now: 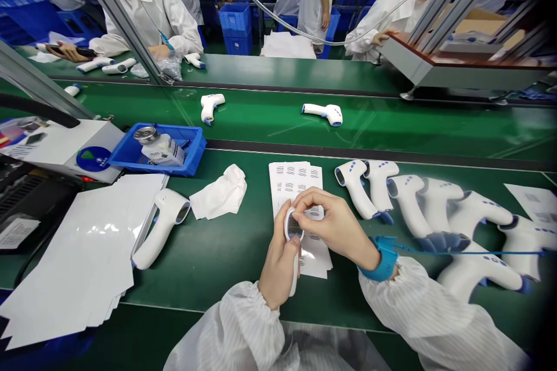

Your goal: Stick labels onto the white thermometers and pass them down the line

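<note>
Several co-workers in white smocks (152, 17) are seen at work beyond parallel green assembly benches (278, 72), with blue crates (235, 29) stacked at top centre and a tilted grey machine housing (439, 66) cut off at upper right. On the nearest bench (209, 284), a pile of white sheets (73, 255) is spread at lower left, and a white control unit (56, 148) is placed beside a blue tray (195, 153) holding a bottle (161, 146). A crowded group of white-and-blue spare thermometers (435, 214) is laid out at right, partly cut off by the frame edge, while a white cloth (220, 192) is left near centre.

An infrared thermometer (294, 226) is held up at bottom centre, between both hands. Its handle is clenched in the left hand (278, 264), and its head is pinched by the right hand (335, 226). Most of its dark display is hidden by the fingers. A sheet of printed labels (296, 185) lies beneath the hands, partly covered by them. A blue wrist strap (383, 261) is worn on the right wrist, with a thin cord (470, 253) led off to the right. The label print and the wording on a round blue sticker (93, 157) are too small to be read.
</note>
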{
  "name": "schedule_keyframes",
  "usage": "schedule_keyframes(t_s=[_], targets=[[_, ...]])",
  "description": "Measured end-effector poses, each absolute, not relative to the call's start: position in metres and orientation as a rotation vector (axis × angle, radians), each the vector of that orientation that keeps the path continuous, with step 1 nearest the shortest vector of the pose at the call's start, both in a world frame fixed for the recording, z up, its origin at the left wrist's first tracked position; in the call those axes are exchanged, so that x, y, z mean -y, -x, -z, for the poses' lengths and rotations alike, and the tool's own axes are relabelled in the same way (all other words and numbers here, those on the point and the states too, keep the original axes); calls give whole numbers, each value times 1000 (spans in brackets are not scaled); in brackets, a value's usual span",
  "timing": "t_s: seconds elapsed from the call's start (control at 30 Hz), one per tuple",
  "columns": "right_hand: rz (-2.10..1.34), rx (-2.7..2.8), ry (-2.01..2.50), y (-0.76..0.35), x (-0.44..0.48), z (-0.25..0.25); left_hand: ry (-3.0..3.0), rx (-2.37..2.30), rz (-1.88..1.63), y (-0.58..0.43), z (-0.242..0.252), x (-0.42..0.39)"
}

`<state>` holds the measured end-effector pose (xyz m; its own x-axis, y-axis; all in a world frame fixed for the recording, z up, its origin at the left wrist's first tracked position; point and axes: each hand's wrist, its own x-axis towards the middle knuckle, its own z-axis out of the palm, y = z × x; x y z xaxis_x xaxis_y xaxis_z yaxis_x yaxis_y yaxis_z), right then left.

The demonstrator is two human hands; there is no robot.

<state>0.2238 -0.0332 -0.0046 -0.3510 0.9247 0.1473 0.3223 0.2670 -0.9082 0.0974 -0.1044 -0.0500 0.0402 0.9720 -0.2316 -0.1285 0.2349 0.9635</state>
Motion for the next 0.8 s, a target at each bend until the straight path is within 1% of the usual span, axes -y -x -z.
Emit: schedule_keyframes(t_s=[0.17, 0.33, 0.5, 0.67, 0.8], targets=[[-1043, 1890, 1120, -226, 35, 6, -868, -1152, -1020, -98, 49, 104], [-1123, 2058, 1043, -231, 39, 10, -796, -1076, -1029, -96, 47, 105], [-1068, 1991, 1067, -228, 43, 21, -757, -1000, -1060, -95, 49, 107], [-1054, 1873, 1091, -224, 44, 23, -739, -1090, -1069, -99, 50, 105], [-1121, 1818, 1087, -226, 45, 18, -742, -1205, -1057, -103, 47, 102]])
